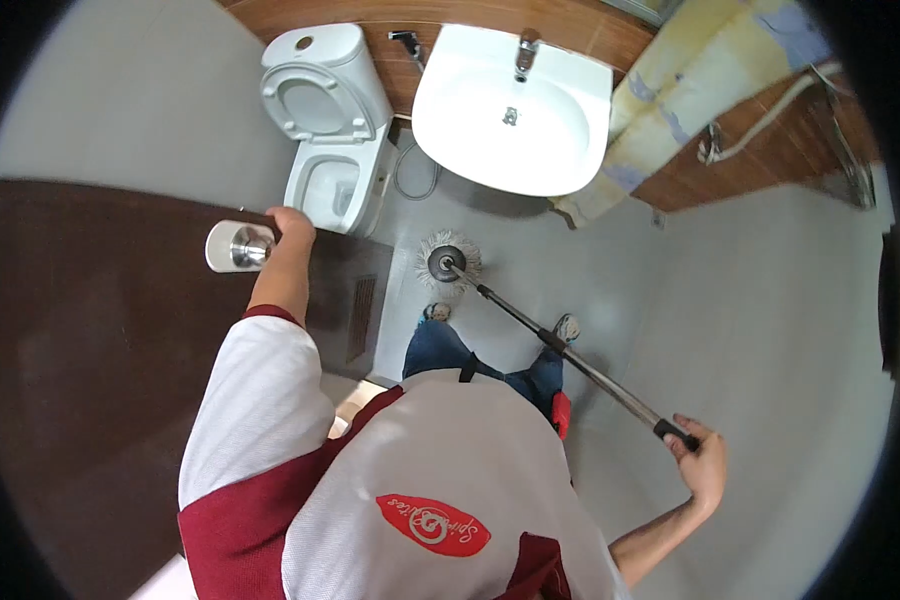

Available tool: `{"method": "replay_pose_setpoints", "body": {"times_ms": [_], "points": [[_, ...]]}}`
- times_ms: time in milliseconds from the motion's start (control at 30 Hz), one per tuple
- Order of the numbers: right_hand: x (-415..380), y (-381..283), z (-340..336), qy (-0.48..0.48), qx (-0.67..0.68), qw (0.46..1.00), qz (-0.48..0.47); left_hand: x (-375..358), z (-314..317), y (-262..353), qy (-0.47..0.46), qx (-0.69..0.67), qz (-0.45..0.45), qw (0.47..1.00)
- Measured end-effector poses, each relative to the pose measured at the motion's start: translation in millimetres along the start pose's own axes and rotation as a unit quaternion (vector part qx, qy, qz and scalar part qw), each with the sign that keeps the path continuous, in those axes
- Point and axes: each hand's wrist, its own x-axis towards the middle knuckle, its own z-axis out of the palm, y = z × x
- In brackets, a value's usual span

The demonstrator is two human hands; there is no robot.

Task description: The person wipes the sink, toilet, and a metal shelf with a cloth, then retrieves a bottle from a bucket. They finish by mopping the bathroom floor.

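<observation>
My right hand (702, 466) is closed around the black grip at the top end of a spin mop's metal handle (600, 378). The handle slants down to the left, and its round mop head (446, 264) with a grey centre and white strands rests on the grey floor. At the left, my left hand (292, 230) grips the edge of a dark brown door (100, 330), right beside the silver door knob (250, 246) on its pale plate. Some of the left fingers are hidden behind the door edge.
A white toilet (375, 190) with its lid raised stands ahead on the left, near a washbasin (510, 170) with a tap. A patterned curtain (660, 120) hangs at the right. My shoes (567, 328) are just behind the mop head. The door has a vent (362, 318).
</observation>
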Motion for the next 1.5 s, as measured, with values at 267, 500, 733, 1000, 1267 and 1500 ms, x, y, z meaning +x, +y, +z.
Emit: {"method": "replay_pose_setpoints", "body": {"times_ms": [267,500,733,1000,1267,1500], "points": [[116.9,103.5,-108.6,-0.111,-0.020,0.987,-0.116,-149.9,-35.6,157.1,0.021,-0.014,0.030,0.999],[167.2,144.6,-210.2,-0.177,-0.059,0.982,-0.009,-268.0,37.3,336.7,-0.259,-0.098,0.084,0.957],[215.8,126.6,-154.5,-0.221,-0.098,0.923,-0.300,-424.2,132.0,385.5,-0.262,-0.210,0.087,0.938],[226.1,9.1,100.3,-0.269,-0.177,0.856,-0.405,-380.7,79.2,335.2,-0.121,-0.471,0.138,0.863],[227.4,48.8,99.5,-0.396,-0.114,0.878,-0.243,-339.5,-29.1,450.7,0.279,-0.532,0.303,0.740],[135.0,31.7,-26.7,-0.422,-0.006,0.900,-0.108,-413.6,-86.0,432.4,0.302,-0.612,0.460,0.569]]}}
